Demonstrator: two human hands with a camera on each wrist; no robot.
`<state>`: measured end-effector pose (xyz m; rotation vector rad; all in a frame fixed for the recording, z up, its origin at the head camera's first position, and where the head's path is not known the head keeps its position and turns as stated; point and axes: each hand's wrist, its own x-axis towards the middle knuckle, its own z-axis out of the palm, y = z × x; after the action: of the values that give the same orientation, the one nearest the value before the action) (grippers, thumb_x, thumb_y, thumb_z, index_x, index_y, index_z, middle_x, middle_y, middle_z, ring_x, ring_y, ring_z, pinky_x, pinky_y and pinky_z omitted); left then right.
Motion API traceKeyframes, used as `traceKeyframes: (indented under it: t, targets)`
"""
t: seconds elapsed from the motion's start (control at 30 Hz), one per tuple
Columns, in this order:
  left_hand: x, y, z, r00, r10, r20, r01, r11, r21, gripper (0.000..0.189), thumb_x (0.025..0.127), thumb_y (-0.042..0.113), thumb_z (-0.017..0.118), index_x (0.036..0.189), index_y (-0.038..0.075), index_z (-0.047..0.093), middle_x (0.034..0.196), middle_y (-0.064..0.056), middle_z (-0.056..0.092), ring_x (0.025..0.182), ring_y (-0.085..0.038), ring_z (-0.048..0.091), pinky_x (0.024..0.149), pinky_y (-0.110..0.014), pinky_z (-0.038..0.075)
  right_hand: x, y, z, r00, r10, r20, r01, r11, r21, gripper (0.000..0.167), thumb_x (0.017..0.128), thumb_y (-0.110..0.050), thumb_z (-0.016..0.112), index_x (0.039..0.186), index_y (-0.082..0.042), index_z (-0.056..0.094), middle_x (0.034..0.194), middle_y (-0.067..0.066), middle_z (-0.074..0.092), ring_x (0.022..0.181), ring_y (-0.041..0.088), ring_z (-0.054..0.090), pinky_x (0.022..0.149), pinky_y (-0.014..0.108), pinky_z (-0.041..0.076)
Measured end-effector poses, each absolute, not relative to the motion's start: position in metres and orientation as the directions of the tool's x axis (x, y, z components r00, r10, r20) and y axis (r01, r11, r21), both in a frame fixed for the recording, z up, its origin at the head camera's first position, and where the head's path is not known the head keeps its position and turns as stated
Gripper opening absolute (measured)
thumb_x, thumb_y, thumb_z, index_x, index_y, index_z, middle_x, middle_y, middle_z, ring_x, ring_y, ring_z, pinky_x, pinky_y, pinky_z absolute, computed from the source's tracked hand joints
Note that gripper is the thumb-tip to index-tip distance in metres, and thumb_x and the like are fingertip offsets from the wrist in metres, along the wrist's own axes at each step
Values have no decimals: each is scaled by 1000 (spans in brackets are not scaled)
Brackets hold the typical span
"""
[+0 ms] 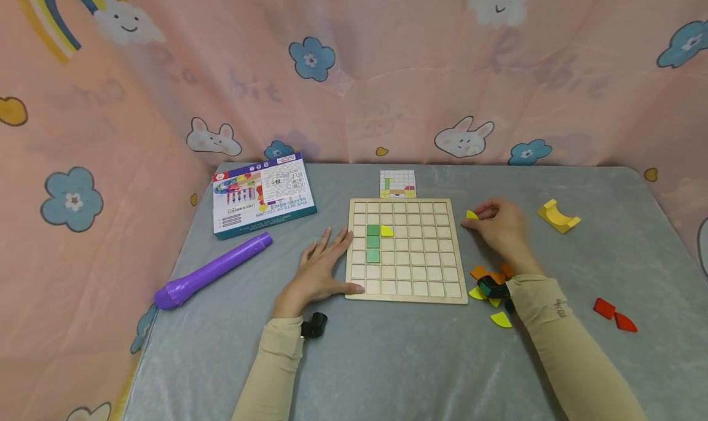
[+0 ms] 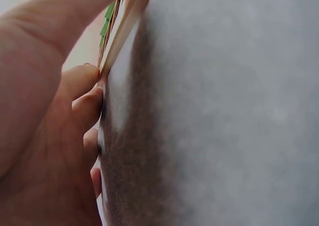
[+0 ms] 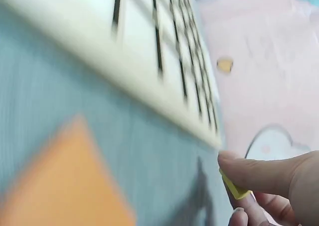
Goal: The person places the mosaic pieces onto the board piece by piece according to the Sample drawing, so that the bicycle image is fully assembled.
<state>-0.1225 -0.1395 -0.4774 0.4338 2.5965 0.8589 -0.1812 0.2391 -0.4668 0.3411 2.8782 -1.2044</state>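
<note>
A wooden grid board lies flat on the grey table. Three green squares stand in one column of it, with a yellow quarter-circle piece beside the top one. My left hand rests at the board's left edge, fingers spread, thumb on the lower left corner. Just off the board's right side, my right hand pinches another yellow piece between thumb and fingers. Below that hand, orange pieces and yellow pieces lie loose, partly hidden by the wrist camera.
A small pattern card lies behind the board. To the left are a puzzle box and a purple microphone-shaped tube. On the right sit a yellow arch block and two red pieces. A pink printed curtain hangs behind the table.
</note>
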Motion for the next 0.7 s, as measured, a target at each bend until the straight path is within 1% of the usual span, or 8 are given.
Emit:
traceKeyframes:
  t: [0.1, 0.2, 0.33, 0.43, 0.53, 0.6, 0.7]
  targets:
    - [-123, -140, -477, -883, 401, -244, 175, 764, 621, 116, 83, 48, 90, 171, 25, 18, 180, 9, 8, 168, -22, -7, 133, -55, -1, -178, 218, -462, -985, 162, -66, 156, 644, -749, 30, 91, -16, 85, 109, 3, 71, 98, 19, 72, 82, 19, 63, 68, 19, 48]
    - [-123, -140, -475, -883, 404, -241, 177, 760, 625, 120, 80, 47, 93, 171, 24, 20, 180, 7, 10, 168, -23, -6, 133, -56, 0, -172, 193, -459, -995, 96, -39, 89, 601, -794, 24, 91, -11, 83, 107, 3, 73, 99, 19, 73, 82, 16, 64, 69, 17, 50]
    - [-123, -139, -473, -880, 405, -249, 173, 762, 624, 126, 75, 46, 96, 172, 23, 20, 180, 7, 10, 168, -23, -6, 133, -55, 1, -161, 159, -457, -1000, -25, -11, -6, 573, -820, 14, 93, -7, 81, 105, 1, 77, 100, 20, 77, 86, 23, 69, 74, 25, 52]
    - [-124, -138, -472, -879, 399, -262, 166, 770, 616, 127, 75, 46, 97, 172, 24, 18, 180, 9, 9, 168, -21, -6, 134, -54, 0, -154, 137, -455, -994, -109, -9, -55, 564, -824, 10, 94, -4, 79, 104, -2, 80, 101, 19, 78, 89, 27, 70, 75, 29, 52]
    - [-123, -137, -472, -879, 387, -277, 155, 783, 602, 127, 75, 47, 96, 172, 25, 18, 180, 10, 8, 168, -20, -6, 134, -53, 0, -145, 118, -454, -983, -185, 2, -108, 562, -820, 13, 93, -1, 78, 105, -3, 82, 103, 15, 80, 90, 26, 69, 76, 31, 52]
    - [-124, -137, -472, -879, 382, -286, 149, 790, 595, 127, 75, 49, 96, 172, 25, 18, 179, 11, 7, 168, -19, -7, 134, -52, 0, -141, 108, -453, -972, -233, 14, -143, 547, -825, 14, 92, 0, 79, 105, -3, 82, 101, 14, 80, 89, 25, 71, 74, 31, 54]
    - [-124, -137, -472, -880, 379, -288, 147, 792, 592, 127, 74, 49, 96, 172, 25, 19, 179, 11, 8, 168, -19, -7, 134, -52, 0, -136, 95, -452, -959, -283, 14, -168, 529, -832, 14, 91, 0, 80, 104, -2, 81, 97, 11, 80, 89, 23, 73, 77, 33, 57]
